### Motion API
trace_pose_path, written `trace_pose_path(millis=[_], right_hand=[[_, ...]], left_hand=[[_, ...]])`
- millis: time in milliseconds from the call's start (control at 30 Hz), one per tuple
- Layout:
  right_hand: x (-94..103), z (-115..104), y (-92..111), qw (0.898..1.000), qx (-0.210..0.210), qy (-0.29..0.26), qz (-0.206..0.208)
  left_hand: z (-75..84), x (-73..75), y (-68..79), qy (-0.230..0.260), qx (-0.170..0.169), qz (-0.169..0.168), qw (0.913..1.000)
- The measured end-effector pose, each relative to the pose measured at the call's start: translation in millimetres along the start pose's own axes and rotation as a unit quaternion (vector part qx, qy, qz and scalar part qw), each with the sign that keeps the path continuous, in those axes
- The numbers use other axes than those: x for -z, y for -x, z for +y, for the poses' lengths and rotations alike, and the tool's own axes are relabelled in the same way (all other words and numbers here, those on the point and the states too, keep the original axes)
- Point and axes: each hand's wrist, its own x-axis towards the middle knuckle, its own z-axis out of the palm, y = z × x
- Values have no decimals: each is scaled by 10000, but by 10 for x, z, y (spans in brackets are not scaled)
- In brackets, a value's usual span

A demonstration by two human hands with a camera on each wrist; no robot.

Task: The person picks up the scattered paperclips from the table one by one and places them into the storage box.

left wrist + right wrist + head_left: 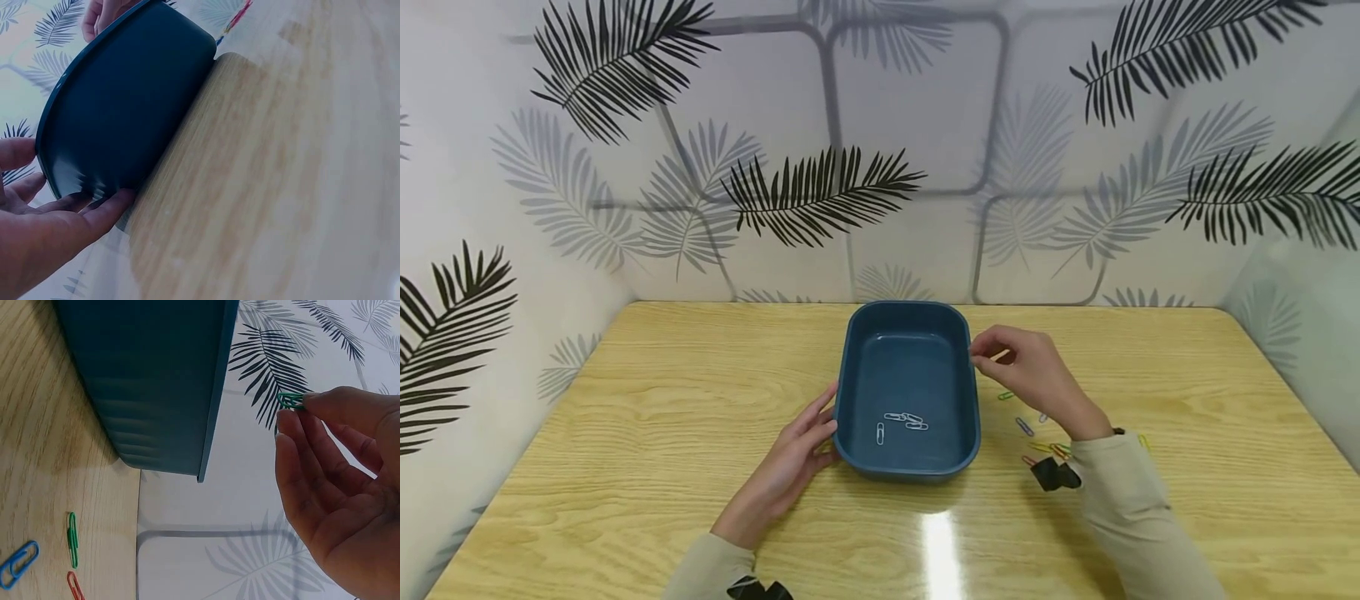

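Note:
A dark blue rectangular bin stands on the wooden table with several white paper clips lying on its floor. Against the bin's left outer wall my left hand rests, its fingers extended; in the left wrist view the fingertips touch the wall below the rim. Beside the right rim, my right hand pinches a green paper clip between thumb and fingertips. The clip is outside the bin's edge in the right wrist view.
Several coloured paper clips lie right of the bin, among them a blue clip, a green clip and a red clip. Some are partly hidden under the right forearm. A leaf-patterned backdrop rises behind the table.

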Motion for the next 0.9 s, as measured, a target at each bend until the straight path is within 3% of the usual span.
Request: trace_pose_path(millis=[900], right_hand=[[-60, -23, -6, 9997, 14, 217, -75]], left_hand=[[21, -8, -4, -98, 43, 20, 9999]])
